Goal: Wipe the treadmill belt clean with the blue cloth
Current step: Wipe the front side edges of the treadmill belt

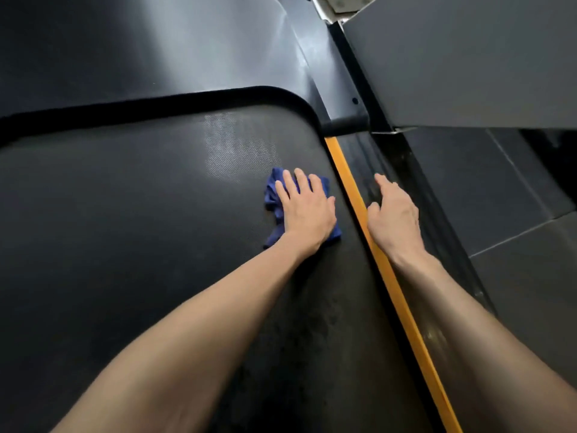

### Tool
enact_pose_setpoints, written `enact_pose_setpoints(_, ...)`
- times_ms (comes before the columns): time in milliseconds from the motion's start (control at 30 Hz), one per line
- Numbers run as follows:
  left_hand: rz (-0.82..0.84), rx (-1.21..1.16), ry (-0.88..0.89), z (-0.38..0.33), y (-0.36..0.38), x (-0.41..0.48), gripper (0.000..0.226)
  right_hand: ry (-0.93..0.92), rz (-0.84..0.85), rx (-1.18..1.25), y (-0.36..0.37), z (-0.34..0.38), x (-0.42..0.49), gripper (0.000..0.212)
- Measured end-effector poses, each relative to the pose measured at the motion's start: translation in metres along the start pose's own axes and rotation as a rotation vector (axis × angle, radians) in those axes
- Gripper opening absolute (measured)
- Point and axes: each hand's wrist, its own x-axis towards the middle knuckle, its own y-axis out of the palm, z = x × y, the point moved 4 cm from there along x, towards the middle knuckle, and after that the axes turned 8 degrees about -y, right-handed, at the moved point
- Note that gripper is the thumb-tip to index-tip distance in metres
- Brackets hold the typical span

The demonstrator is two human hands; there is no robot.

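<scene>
Blue cloth [271, 195] lies crumpled on the treadmill belt [140, 214], near its front right corner. The left grip [306, 210] presses it with flat, straight fingers. The right grip [393, 214] rests empty and loosely spread on the side rail [368, 157]. Wiping appears under way; the next stroke likely calls for sweeping left across the belt.
</scene>
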Motion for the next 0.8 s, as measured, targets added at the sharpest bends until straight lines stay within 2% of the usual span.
enact_pose_setpoints(100,-0.104,0.006,0.034,0.0,0.013,-0.002,0.068,0.064,0.122,-0.159,0.008,-0.021,-0.016,0.055)
enact_pose_setpoints(200,-0.251,0.098,0.174,0.023,0.005,0.007,0.075,0.017,0.192,-0.098,0.016,-0.031,-0.027,0.053)
enact_pose_setpoints(267,-0.29,0.14,0.177,0.037,0.004,0.006,0.081,-0.01,0.199,-0.04,0.018,-0.035,-0.028,0.052)
enact_pose_setpoints(400,-0.229,0.125,0.163,0.028,0.021,-0.026,0.073,0.002,0.236,-0.018,0.016,-0.035,-0.026,0.053)
enact_pose_setpoints(567,-0.18,0.121,0.375,0.039,0.018,-0.002,0.053,-0.009,0.321,-0.086,0.009,-0.036,-0.024,0.055)
enact_pose_setpoints(700,-0.207,-0.014,0.403,0.041,0.012,-0.001,0.046,-0.011,0.386,-0.082,0.008,-0.033,-0.024,0.057)
enact_pose_setpoints(733,-0.227,-0.012,0.482,0.033,0.013,-0.006,0.044,-0.012,0.375,-0.068,0.008,-0.033,-0.024,0.057)
enact_pose_setpoints(800,-0.224,-0.007,0.806,0.011,0.023,-0.035,0.039,-0.018,0.382,-0.046,0.007,-0.036,-0.025,0.057)
